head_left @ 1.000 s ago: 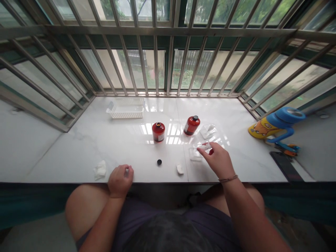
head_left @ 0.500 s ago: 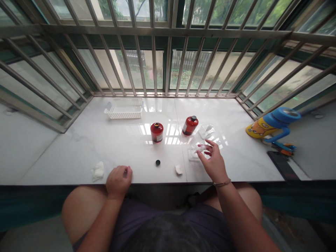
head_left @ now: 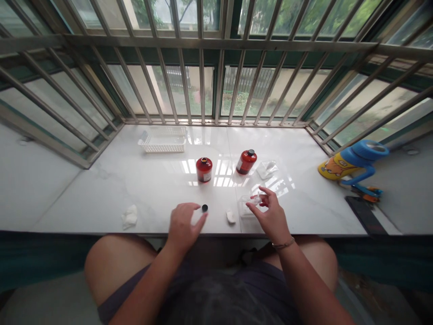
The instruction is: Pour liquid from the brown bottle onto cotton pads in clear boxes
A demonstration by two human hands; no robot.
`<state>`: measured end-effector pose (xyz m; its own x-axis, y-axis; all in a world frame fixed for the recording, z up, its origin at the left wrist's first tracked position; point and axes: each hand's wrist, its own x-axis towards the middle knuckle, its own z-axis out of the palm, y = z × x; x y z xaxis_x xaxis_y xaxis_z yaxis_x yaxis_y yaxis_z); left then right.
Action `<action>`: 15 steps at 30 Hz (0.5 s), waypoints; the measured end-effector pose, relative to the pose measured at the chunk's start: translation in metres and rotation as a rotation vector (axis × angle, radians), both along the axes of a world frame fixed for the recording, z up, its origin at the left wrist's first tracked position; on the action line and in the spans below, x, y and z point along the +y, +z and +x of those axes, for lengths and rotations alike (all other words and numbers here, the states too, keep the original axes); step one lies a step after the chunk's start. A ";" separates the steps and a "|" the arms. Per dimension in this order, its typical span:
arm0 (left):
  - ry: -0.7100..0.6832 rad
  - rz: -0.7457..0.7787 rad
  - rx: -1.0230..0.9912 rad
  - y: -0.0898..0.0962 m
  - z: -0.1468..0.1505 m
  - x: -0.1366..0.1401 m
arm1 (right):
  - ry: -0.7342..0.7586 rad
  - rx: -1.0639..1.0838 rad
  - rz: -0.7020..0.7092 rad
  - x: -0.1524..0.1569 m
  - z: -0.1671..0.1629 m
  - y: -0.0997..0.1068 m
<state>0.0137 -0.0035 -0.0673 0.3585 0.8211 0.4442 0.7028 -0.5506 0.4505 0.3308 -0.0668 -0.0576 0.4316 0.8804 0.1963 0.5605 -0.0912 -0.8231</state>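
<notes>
My left hand (head_left: 184,225) is open, thumb and fingers spread beside a small black cap (head_left: 204,208) on the white tabletop. Between the fingertips of my right hand (head_left: 270,212) is a small clear piece (head_left: 257,198), its exact kind too faint to make out. It is held over a clear plastic box (head_left: 244,207). Beyond the cap stands a red bottle (head_left: 204,170) with its mouth uncovered. A second red bottle (head_left: 246,162), to its right, has a black cap on. A crumpled white wad (head_left: 230,217) lies between my hands.
A white plastic basket (head_left: 163,143) sits at the back left. White tissue (head_left: 129,217) lies near the front left edge. Clear wrapping (head_left: 268,169) is beyond my right hand. A yellow and blue flask (head_left: 352,160) and a dark phone (head_left: 365,215) are at the right. Metal bars line the window.
My left hand has moved right from near the tissue to the black cap, and its fingers have opened. My right hand has come slightly nearer and left with the clear piece.
</notes>
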 end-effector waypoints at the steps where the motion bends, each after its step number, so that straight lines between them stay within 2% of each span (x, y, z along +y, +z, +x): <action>1: -0.134 -0.035 -0.027 0.007 0.026 -0.004 | -0.004 0.002 0.004 -0.001 -0.002 -0.001; 3: -0.392 -0.102 -0.038 0.013 0.077 -0.009 | -0.012 0.003 0.003 -0.004 -0.006 -0.002; 4: -0.471 -0.144 -0.037 0.013 0.100 -0.009 | -0.013 -0.001 -0.006 -0.005 -0.008 -0.002; 7: -0.528 -0.315 -0.019 0.005 0.150 -0.004 | -0.010 -0.027 -0.043 -0.010 -0.011 -0.001; 10: -0.501 -0.375 -0.035 -0.004 0.169 0.001 | -0.015 -0.035 -0.050 -0.014 -0.012 0.000; 15: -0.481 -0.444 -0.107 -0.008 0.163 0.002 | -0.035 -0.017 -0.007 -0.020 -0.015 -0.005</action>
<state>0.1763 -0.0019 -0.0748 0.7035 0.6939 0.1536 0.3638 -0.5374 0.7608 0.3153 -0.0867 -0.0625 0.4588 0.8662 0.1977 0.5705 -0.1166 -0.8130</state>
